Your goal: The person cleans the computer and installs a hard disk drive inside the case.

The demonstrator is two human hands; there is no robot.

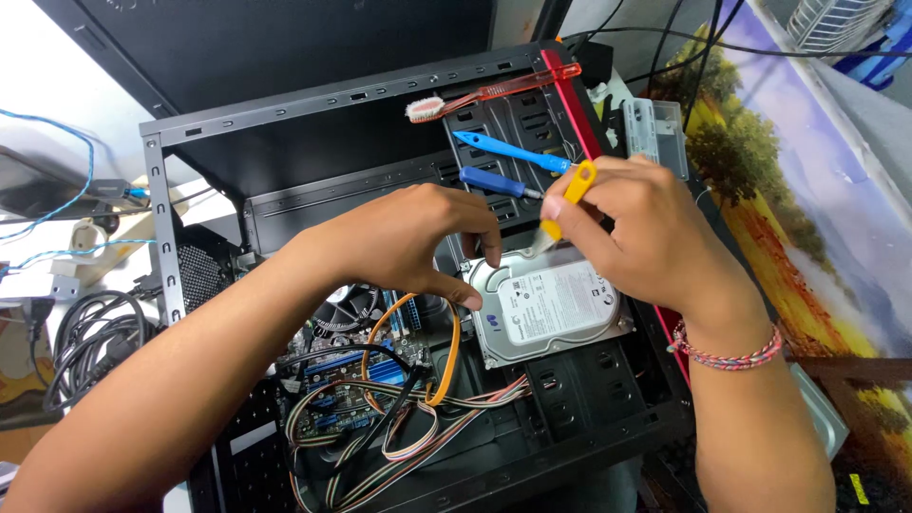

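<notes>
Yellow-handled tool [570, 195] in right fingers [581, 220]; tip seemingly touching hard drive [556, 306].

Left forearm enters from lower left, bare, angled up and right. Left hand [418, 237] palm down, knuckles raised, fingers curled; thumb tip and index fingertip both pointing down, pressed on surface beneath. Right forearm enters from lower right, running up and left, wrist bent. Right hand [632, 228] partly closed, thumb and forefinger pinched around thin handle, remaining fingers folded. Hands close together, fingertips nearly meeting, not touching.
</notes>
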